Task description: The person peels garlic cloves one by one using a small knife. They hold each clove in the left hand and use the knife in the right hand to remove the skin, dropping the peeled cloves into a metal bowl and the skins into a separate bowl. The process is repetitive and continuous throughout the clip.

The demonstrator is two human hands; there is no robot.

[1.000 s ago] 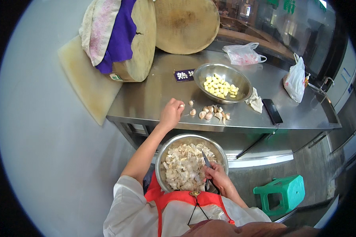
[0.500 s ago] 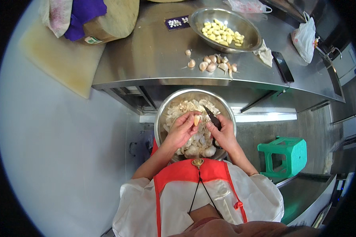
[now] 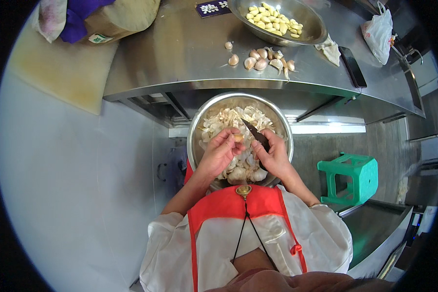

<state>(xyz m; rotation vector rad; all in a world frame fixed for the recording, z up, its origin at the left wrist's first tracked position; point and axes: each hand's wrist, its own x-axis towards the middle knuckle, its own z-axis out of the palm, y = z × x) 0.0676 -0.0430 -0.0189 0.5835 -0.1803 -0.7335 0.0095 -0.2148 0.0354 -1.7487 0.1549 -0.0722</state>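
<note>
Between the fingertips of my left hand [image 3: 221, 152] is a garlic clove [image 3: 238, 138], pinched above a large steel bowl [image 3: 193, 134]. My right hand [image 3: 276, 156] is wrapped round a dark-bladed knife [image 3: 256, 133], its tip pointing up and left, a little apart from the clove. Papery garlic skins [image 3: 228, 119] fill much of the bowl, and whole garlic bulbs [image 3: 238, 175] lie at its near side. On the steel counter beyond, several unpeeled cloves [image 3: 261, 64] lie in a loose cluster. Behind them a second steel bowl [image 3: 316, 29] contains peeled cloves [image 3: 272, 22].
A phone [image 3: 353, 67] and a crumpled cloth [image 3: 330, 51] lie on the counter's right part, near a white plastic bag [image 3: 377, 33]. A green stool [image 3: 350, 177] stands on the floor to the right. At upper left are a cutting board [image 3: 58, 73] and a sack [image 3: 124, 22].
The clove in my left fingers has turned from upright to lying sideways. My hands and the knife sit slightly higher in view, and the counter has shifted upward as the view tilted.
</note>
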